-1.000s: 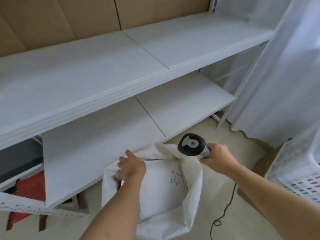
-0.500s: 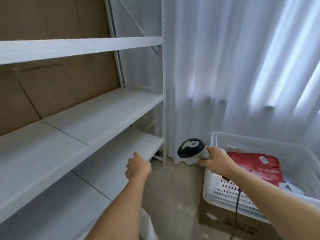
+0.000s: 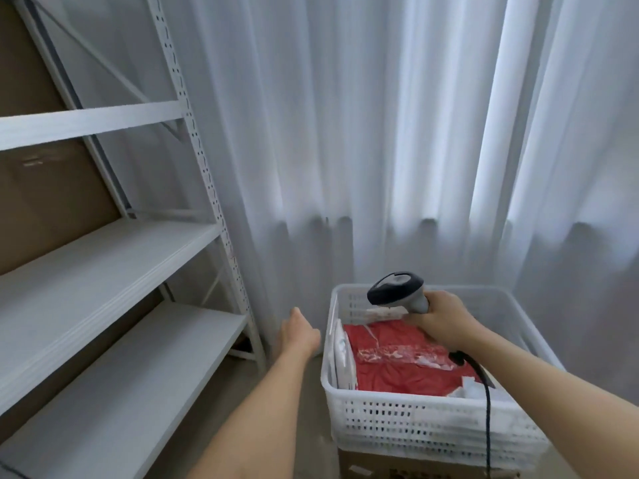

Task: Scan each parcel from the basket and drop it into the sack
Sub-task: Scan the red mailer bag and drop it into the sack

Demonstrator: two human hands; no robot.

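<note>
Two bare hands reach toward a white plastic basket [image 3: 432, 423] that sits on a brown cardboard box [image 3: 415, 470] beside a white curtain [image 3: 380, 133]. At right, the right hand [image 3: 441, 319] holds a dark-headed barcode scanner [image 3: 397, 290] by its grey handle, fingers curled tight around the grip, the scanner's head poised above the basket's far-left corner and its black cable [image 3: 485, 392] trailing down over the near rim. Inside the basket lies a red parcel [image 3: 390, 368] in clear wrapping, filling most of the floor, with flat white parcels [image 3: 340, 354] standing on edge against the left wall and a scrap of white packaging [image 3: 472, 388] at the near-right corner. At centre, the left hand [image 3: 299, 335] hangs in the air just left of the basket, holding nothing, its fingers loosely curled and seen from behind, not touching the rim. White metal shelving [image 3: 103, 264] with pale boards runs along the left, backed by brown cardboard sheets [image 3: 45, 188]. No sack shows in this view.
</note>
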